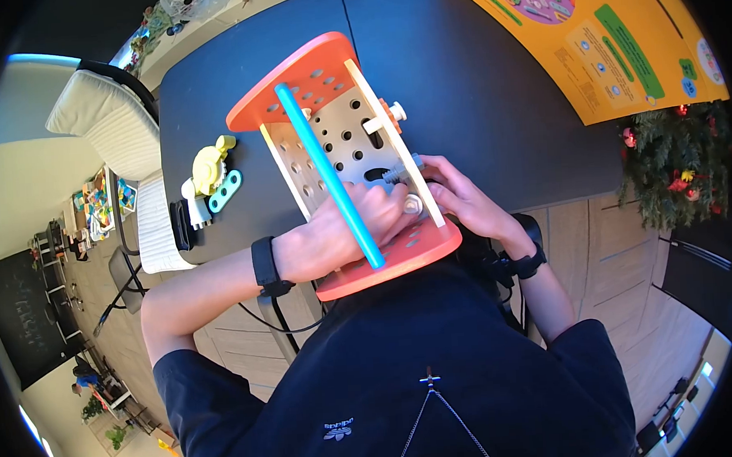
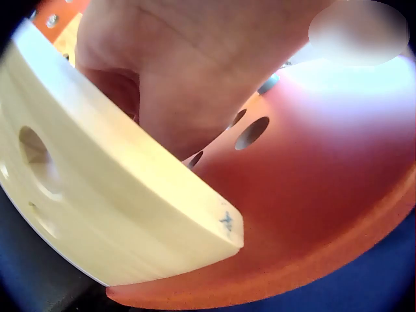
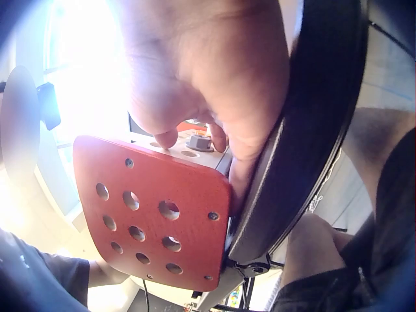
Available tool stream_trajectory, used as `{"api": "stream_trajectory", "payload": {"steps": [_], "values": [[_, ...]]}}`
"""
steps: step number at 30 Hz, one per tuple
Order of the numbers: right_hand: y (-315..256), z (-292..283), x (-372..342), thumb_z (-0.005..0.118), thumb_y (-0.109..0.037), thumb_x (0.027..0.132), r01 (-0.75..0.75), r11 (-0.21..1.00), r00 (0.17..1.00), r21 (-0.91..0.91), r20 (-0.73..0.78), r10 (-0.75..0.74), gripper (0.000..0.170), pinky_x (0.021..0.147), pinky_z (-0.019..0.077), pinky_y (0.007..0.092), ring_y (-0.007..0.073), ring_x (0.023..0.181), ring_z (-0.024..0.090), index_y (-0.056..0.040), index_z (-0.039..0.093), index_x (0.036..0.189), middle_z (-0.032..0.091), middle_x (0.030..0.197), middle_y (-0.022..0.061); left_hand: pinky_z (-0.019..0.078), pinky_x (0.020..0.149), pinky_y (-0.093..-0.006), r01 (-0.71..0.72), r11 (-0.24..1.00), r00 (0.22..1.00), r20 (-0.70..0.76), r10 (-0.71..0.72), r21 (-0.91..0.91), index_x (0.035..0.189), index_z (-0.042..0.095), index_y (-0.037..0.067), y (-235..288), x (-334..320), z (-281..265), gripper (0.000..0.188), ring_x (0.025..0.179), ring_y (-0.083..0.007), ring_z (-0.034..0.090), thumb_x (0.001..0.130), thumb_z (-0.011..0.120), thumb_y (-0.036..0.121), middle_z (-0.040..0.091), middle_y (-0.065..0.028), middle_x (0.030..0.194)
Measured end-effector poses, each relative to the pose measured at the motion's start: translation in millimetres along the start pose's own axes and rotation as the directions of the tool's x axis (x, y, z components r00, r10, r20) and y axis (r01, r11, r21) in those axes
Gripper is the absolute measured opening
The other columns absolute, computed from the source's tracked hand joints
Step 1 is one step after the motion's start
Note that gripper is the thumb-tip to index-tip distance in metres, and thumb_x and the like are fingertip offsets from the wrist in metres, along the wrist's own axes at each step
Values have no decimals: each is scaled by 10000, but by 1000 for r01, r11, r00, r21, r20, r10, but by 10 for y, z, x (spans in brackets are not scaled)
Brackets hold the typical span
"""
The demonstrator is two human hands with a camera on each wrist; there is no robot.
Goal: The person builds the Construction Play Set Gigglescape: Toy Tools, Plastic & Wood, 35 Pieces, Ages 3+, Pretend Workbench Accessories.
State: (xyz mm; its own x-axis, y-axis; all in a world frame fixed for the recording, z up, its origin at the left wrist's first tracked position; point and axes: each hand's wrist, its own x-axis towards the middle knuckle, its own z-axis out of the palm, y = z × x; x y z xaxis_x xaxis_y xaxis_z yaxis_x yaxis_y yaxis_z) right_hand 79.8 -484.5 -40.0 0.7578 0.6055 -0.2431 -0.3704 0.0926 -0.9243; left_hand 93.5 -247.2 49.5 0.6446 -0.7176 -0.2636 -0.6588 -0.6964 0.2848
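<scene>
A toy toolbox with orange end panels (image 1: 324, 65), pale wooden sides with holes and a blue rod handle (image 1: 327, 172) leans against the person's front. My left hand (image 1: 345, 229) reaches under the rod into the box, its fingers curled at the inner face of the right side; I cannot tell what it holds. A pale round piece (image 1: 413, 203) shows beside those fingers. A grey bolt (image 1: 398, 172) runs through that side, thread inward. Outside, my right hand (image 1: 464, 198) has curled fingertips about its hex head (image 3: 200, 142).
A white bolt (image 1: 397, 111) with an orange piece sits farther up the right side. On the dark table (image 1: 491, 81) lie yellow toy parts (image 1: 209, 169) and a turquoise strip with holes (image 1: 226, 191). A yellow printed box (image 1: 605, 42) stands at the back right, near a decorated fir (image 1: 677, 171).
</scene>
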Motion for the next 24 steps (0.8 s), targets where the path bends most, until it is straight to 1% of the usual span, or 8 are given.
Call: {"api": "stream_trajectory", "payload": {"steps": [4, 6, 7, 9, 16, 19, 21, 24], "values": [[16, -15, 5, 474, -241, 1152, 4, 999, 1000, -32, 5, -4, 532, 1083, 513, 392, 245, 1362, 543, -56, 298, 1619, 489, 1519, 165, 550, 484, -447, -36, 998, 998, 55, 33, 54, 1115, 587, 14, -15, 66, 64, 413, 537, -367, 708, 1060, 621, 422, 671, -159, 596], [9, -12, -2, 476, -243, 1152, -5, 999, 1000, -32, -2, 5, 534, 1082, 513, 391, 243, 1359, 544, -56, 296, 1618, 490, 1518, 163, 560, 512, -447, -29, 999, 999, 20, 28, 35, 1023, 616, -6, 19, 46, -15, 374, 571, -358, 716, 1039, 643, 367, 675, -164, 618], [12, -14, -6, 475, -257, 1154, -10, 1000, 1000, -21, 3, 10, 538, 1117, 483, 399, 246, 1386, 522, -58, 297, 1620, 485, 1527, 163, 565, 527, -447, -26, 999, 1000, 4, 26, 25, 977, 631, -15, 30, 30, -46, 359, 588, -354, 719, 1028, 654, 339, 677, -166, 629], [23, -24, -2, 473, -285, 1157, -20, 1000, 1000, 1, 16, 20, 545, 1188, 423, 413, 253, 1442, 479, -62, 299, 1624, 477, 1546, 163, 563, 509, -449, -20, 1000, 999, -49, 19, -21, 938, 644, 3, -9, -9, -28, 437, 554, -356, 713, 1054, 606, 422, 666, -159, 597], [2, -14, -4, 474, -264, 1155, -25, 1000, 1000, 1, 12, 25, 538, 1151, 459, 413, 252, 1415, 501, -66, 298, 1624, 476, 1542, 167, 554, 489, -454, -14, 1000, 997, 71, 13, 22, 1025, 632, 10, -23, 73, 38, 435, 532, -364, 705, 1063, 594, 442, 661, -160, 587], [9, -16, 0, 472, -246, 1153, -7, 1000, 1000, -10, 4, 7, 534, 1132, 480, 414, 249, 1395, 518, -63, 296, 1623, 477, 1537, 171, 560, 525, -452, -16, 1000, 999, 32, 16, 7, 892, 655, -3, -12, 67, 47, 354, 594, -331, 727, 1029, 647, 324, 690, -165, 646], [19, -20, -7, 470, -278, 1158, -17, 1000, 1000, -5, 10, 17, 542, 1171, 446, 415, 253, 1437, 484, -75, 292, 1628, 468, 1554, 157, 557, 522, -449, -14, 1000, 999, 38, 13, 28, 845, 663, 7, 8, 23, -50, 378, 595, -328, 726, 1023, 654, 341, 690, -162, 648], [-28, -9, -11, 468, -273, 1158, -44, 999, 999, 30, 21, 44, 539, 1178, 436, 414, 250, 1439, 483, -72, 295, 1628, 467, 1556, 153, 552, 498, -451, -31, 999, 999, 26, 31, 20, 879, 661, 17, 1, 9, -110, 420, 554, -361, 706, 1066, 592, 387, 666, -165, 606]]}}
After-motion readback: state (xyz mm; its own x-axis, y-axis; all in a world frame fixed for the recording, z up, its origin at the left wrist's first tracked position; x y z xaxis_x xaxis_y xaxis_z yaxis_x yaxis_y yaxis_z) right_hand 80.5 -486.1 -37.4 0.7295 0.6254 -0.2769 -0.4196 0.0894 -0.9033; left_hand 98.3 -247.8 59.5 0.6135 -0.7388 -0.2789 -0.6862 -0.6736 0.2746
